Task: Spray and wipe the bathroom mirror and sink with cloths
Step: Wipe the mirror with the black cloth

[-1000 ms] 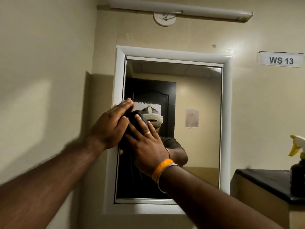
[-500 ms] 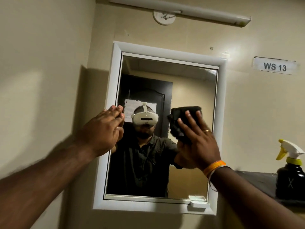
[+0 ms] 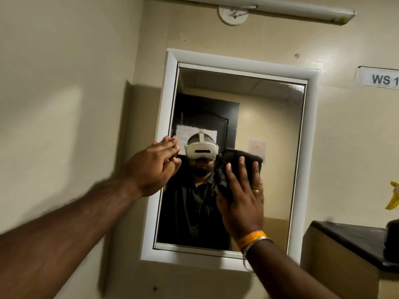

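2 bare forearms entered from the lower edge. The right hand (image 3: 243, 197), with a thin gold ring on 1 finger and an orange band and pale cord at the wrist, lay flat with straight, spread fingers, pressing a dark, soft, bunched cloth (image 3: 235, 167) against the glass; the cloth was pinned under the palm rather than clenched. The left hand (image 3: 154, 167), blurred, was held open with fingers extended together, its fingertips at the inner left edge of the frame, holding nothing; whether they touched the glass could not be told. The mirror (image 3: 269, 130) was a smooth upright rectangle in a broad, glossy white moulded frame (image 3: 166, 117) set into a matte cream wall (image 3: 64, 104); the cloth sat right of its centre, at mid-height. At lower right, a dark, flat-topped ledge (image 3: 349, 238) carried a spray bottle (image 3: 393, 201), cut by the picture's edge, with a yellow trigger. Above right, a white rectangular label (image 3: 377, 78) read "WS 1". Overhead ran a long white tube-light fitting (image 3: 302, 9) beside 1 round white ceiling rose (image 3: 232, 15)
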